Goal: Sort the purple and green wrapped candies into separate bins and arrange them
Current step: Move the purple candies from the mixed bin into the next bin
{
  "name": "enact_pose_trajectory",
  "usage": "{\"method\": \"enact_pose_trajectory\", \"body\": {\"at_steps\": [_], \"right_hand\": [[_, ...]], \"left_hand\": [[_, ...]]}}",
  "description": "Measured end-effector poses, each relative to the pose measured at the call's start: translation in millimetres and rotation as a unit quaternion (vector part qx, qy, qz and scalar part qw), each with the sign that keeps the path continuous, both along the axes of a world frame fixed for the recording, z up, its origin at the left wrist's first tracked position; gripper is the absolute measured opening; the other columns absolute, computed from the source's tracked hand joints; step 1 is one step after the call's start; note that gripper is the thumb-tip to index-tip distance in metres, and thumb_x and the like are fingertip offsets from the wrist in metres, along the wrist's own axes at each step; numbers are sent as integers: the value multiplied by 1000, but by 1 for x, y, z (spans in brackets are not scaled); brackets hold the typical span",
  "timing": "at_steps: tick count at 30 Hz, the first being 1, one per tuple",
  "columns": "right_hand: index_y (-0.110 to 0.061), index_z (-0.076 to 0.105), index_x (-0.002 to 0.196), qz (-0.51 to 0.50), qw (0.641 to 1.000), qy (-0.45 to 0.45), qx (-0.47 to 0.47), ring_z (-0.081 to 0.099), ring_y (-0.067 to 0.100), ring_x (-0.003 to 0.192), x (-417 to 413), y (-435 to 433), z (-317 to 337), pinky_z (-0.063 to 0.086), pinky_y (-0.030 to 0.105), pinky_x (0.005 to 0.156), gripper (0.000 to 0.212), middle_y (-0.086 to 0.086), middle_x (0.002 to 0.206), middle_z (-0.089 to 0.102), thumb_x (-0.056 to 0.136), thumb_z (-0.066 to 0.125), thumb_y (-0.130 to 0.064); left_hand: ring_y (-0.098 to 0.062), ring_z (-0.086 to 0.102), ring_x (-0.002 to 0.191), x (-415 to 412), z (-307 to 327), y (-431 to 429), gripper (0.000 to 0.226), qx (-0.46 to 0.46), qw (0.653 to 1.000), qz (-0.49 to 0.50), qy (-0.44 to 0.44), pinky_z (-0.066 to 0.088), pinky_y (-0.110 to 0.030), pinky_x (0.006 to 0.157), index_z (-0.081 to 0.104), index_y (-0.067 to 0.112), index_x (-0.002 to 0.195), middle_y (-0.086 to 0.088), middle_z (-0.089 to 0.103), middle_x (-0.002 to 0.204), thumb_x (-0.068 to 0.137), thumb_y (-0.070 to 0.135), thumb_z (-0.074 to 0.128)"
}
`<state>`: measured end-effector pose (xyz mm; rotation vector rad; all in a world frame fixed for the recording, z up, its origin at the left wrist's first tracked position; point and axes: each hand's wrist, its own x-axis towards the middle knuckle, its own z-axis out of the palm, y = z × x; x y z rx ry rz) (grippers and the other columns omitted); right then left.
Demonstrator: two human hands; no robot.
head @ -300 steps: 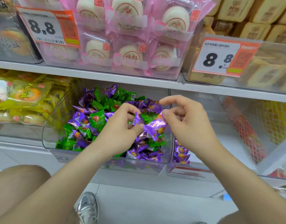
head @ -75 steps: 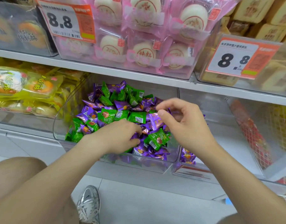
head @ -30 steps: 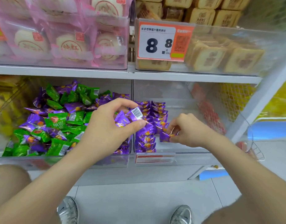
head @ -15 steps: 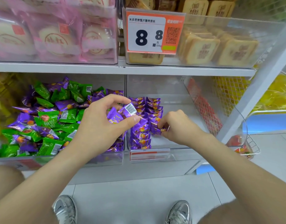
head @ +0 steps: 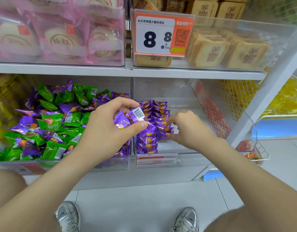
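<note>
The left clear bin holds a mixed heap of green candies and purple candies. In the right clear bin, purple candies lie in two neat rows against its left wall. My left hand hovers over the divider between the bins and grips a small bunch of purple candies, one showing its barcode. My right hand is inside the right bin, slightly blurred. Its spread fingertips touch the near end of the second purple row.
The shelf above carries pink-wrapped cakes and tan biscuit packs behind a price tag. A wire basket hangs at the right end of the shelf. Yellow packs sit at far left. My shoes stand on the tiled floor.
My gaze and right hand moved from the mixed bin to the right bin. The candy my right hand was pinching now lies in the second row, and the fingers have spread. My left hand keeps its bunch.
</note>
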<state>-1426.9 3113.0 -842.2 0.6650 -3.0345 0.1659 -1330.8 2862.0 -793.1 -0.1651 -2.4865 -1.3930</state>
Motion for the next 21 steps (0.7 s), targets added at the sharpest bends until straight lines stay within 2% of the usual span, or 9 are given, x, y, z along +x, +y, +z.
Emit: {"method": "enact_pose_trajectory", "body": {"at_steps": [1, 4, 7, 9, 12, 14, 16, 19, 21], "right_hand": [[-26, 72, 118, 5, 999, 42, -17, 65, 29, 97, 5, -1, 10, 57, 42, 80, 31, 2, 104, 65, 88, 77, -28], [-17, 72, 121, 109, 958, 152, -217, 66, 19, 94, 32, -8, 44, 55, 37, 85, 40, 1, 103, 68, 83, 72, -7], [-8, 68, 128, 213, 928, 147, -267, 61, 21, 112, 65, -24, 55, 51, 32, 94, 56, 7, 118, 63, 74, 78, 1], [-7, 71, 123, 216, 919, 150, -293, 62, 22, 113, 76, -35, 47, 53, 36, 91, 47, 9, 116, 64, 79, 85, -4], [-9, 75, 112, 201, 908, 147, -336, 67, 17, 105, 74, -35, 41, 55, 37, 88, 30, 0, 109, 72, 85, 87, -13], [-13, 75, 113, 158, 909, 109, -369, 71, 11, 96, 70, -29, 44, 56, 35, 85, 23, -6, 105, 75, 92, 81, -15], [-14, 72, 119, 112, 901, 3, -419, 75, 14, 92, 66, -22, 49, 59, 38, 86, 21, -7, 102, 78, 98, 74, -15], [-10, 70, 121, 88, 852, -199, -476, 79, 25, 90, 64, -13, 56, 63, 50, 88, 23, 6, 99, 80, 98, 72, -13], [-8, 73, 116, 81, 843, -240, -475, 79, 28, 92, 62, -7, 59, 63, 50, 89, 23, 9, 99, 80, 94, 77, -12]], "left_hand": [[-9, 71, 85, 1, 0, 1, 43, -2, 1000, 2, 8, 56, -33, 81, 69, 37, 114, 14, 73, 93, 77, 45, 90], [-10, 72, 83, 4, 4, 4, 44, 1, 1000, 15, 27, 58, -38, 80, 68, 38, 112, 11, 74, 92, 75, 47, 91], [-8, 73, 83, 6, 8, 11, 41, 24, 999, 14, 28, 58, -34, 78, 72, 36, 108, 12, 76, 88, 73, 44, 92], [-6, 74, 83, 6, 8, 14, 39, 42, 999, -1, 13, 60, -32, 78, 75, 34, 103, 14, 77, 86, 70, 41, 95], [-3, 73, 88, 5, 7, 11, 44, 19, 1000, -8, 8, 59, -31, 83, 78, 35, 106, 17, 77, 90, 68, 53, 91], [-3, 72, 95, 2, 7, 7, 38, 2, 1000, -17, 20, 55, -28, 88, 78, 37, 107, 18, 76, 93, 74, 53, 87], [-4, 70, 100, 0, 5, 6, 24, -30, 998, -28, 42, 52, -27, 91, 79, 37, 105, 17, 75, 95, 82, 42, 85], [-2, 67, 100, -1, 0, 7, 18, -77, 994, -28, 67, 49, -23, 89, 80, 34, 102, 18, 72, 98, 85, 34, 85], [-2, 67, 99, -1, -2, 8, 21, -85, 993, -28, 71, 49, -23, 89, 80, 34, 104, 17, 71, 98, 84, 35, 86]]}}
